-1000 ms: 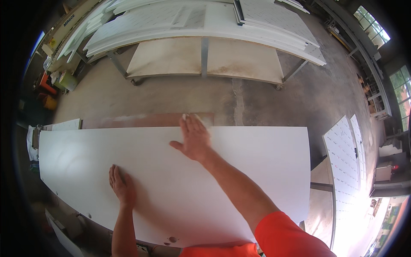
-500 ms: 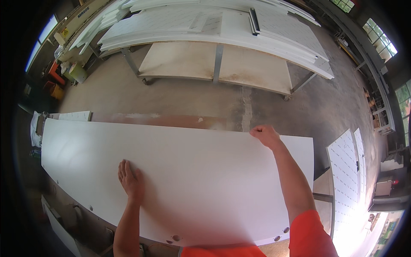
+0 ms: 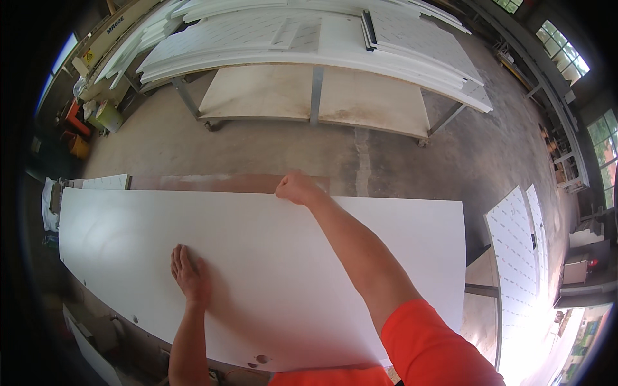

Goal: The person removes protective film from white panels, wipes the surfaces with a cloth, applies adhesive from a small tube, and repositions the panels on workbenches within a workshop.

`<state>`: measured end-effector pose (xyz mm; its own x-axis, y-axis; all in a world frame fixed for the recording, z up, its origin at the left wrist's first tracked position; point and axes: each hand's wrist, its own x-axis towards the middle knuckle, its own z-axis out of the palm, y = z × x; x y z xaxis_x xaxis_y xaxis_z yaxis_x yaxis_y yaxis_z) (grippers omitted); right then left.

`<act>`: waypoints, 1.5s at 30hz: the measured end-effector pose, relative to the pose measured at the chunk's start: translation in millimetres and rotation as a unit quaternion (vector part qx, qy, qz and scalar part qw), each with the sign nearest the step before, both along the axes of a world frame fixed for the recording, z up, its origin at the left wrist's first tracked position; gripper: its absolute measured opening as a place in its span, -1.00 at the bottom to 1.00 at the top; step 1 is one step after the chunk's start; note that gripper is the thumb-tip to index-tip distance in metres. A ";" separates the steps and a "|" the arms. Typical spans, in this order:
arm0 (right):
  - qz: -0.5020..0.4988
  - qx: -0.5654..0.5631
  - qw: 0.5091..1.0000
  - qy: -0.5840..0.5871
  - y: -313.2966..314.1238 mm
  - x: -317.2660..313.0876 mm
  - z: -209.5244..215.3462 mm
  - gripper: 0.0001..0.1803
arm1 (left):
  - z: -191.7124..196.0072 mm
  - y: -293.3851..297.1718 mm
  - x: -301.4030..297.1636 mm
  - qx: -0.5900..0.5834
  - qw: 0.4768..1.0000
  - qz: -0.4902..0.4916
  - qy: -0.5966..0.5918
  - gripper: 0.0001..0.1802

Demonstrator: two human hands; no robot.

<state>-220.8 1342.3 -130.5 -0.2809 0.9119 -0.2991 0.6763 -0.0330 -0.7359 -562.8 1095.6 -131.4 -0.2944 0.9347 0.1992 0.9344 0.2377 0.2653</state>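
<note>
A long white panel [image 3: 257, 257] lies flat in front of me, with a few round holes near its close edge. My left hand [image 3: 188, 275] rests on its surface, left of the middle, fingers stretched out and nothing held. At the panel's far edge is my right hand [image 3: 299, 188], its fingers curled closed right at that edge. Whatever those fingers hold, if anything, is hidden. My right forearm reaches across the panel from the lower right.
Beyond the panel stands a wheeled table [image 3: 317, 93] stacked with white sheets. White printed sheets [image 3: 520, 248] lean at the right. A greenish bucket [image 3: 109, 116] sits on the floor at the far left. Another pale sheet [image 3: 90, 344] is low at the left.
My right hand has slid left along the panel's far edge, from right of the middle to about the middle. My left hand stays in place on the panel. The view has shifted slightly.
</note>
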 end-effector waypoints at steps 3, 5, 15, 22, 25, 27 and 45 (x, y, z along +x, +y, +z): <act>-0.054 -0.061 0.997 0.000 -14.5 68.2 7.3 -0.79 | -1.4 -0.1 -2.5 -0.002 1.000 -0.004 0.006 -0.36; -0.087 -0.039 0.995 -0.029 -34.2 111.1 20.4 -0.80 | -2.5 -10.0 -9.4 -0.007 1.000 0.016 0.006 -0.37; -0.342 0.186 0.873 -0.295 -145.9 388.5 6.9 -0.40 | 5.4 -3.8 6.8 -0.023 1.000 0.007 0.006 -0.38; 0.002 0.215 0.956 -0.200 -162.4 68.2 13.8 0.08 | -3.9 -3.8 2.8 0.005 1.000 -0.010 0.025 -0.40; 0.152 0.190 0.952 -0.187 -166.6 30.6 29.5 -0.02 | -10.4 3.1 -7.2 0.019 0.999 -0.030 0.022 -0.40; 0.081 0.193 0.944 -0.256 -157.7 68.3 17.9 -0.06 | -15.4 -5.2 -13.3 0.015 0.999 -0.019 0.022 -0.40; 0.004 0.141 0.924 -0.356 -179.2 -146.6 27.1 0.16 | -0.7 -13.7 -28.7 -0.018 0.995 -0.039 -0.094 -0.34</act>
<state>-367.4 1163.1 -103.4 -0.1111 0.9805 -0.1619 0.9916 0.0985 -0.0838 -591.5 1081.9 -132.2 -0.2503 0.9615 0.1130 0.8850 0.1799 0.4294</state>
